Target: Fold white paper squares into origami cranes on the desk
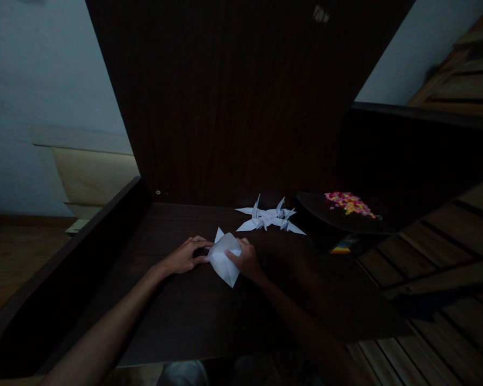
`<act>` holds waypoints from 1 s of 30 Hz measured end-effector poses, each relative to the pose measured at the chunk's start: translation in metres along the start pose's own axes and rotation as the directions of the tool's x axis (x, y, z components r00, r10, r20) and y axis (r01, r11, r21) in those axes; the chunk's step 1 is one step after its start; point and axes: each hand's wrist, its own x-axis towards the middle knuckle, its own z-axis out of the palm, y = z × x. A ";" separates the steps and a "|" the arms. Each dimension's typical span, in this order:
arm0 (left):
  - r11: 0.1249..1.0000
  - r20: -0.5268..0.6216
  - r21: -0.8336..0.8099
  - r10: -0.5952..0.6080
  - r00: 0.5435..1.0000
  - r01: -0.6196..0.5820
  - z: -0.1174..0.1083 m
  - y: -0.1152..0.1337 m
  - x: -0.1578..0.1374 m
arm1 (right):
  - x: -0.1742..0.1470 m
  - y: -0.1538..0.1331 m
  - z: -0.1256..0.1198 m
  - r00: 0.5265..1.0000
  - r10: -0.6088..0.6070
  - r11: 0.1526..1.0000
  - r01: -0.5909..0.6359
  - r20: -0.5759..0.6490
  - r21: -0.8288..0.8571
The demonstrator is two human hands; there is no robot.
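One folded white paper (221, 262) is held at the surface (177, 321) between my two hands — my left grip (189, 254) pinched on its left edge, my right grip (248, 260) clamped on its right side, thumb across the face. Just beyond, pointed white paper figures (271, 220) lie clustered near the upright dark panel (233, 118) — a dark object (314, 208) with pink, red and yellow patches sits to their right.
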 end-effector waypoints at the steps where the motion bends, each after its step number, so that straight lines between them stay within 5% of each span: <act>1: 1.000 -0.011 0.001 -0.005 1.000 0.005 0.001 0.000 0.001 | 0.000 0.000 0.000 1.000 0.006 1.000 -0.006 0.005 -0.002; 11: 0.999 -0.133 0.033 -0.015 0.991 0.020 0.015 0.007 0.007 | 0.000 -0.004 0.003 0.999 0.029 0.997 -0.031 -0.030 -0.075; 20: 0.995 -0.214 -0.010 -0.100 0.972 0.100 0.028 0.008 0.007 | -0.002 -0.007 0.001 0.998 0.050 0.991 -0.045 -0.039 0.124; 30: 0.997 -0.231 -0.048 -0.070 0.970 0.061 0.027 0.013 0.007 | -0.002 -0.006 0.000 0.998 0.065 0.991 -0.062 -0.023 0.119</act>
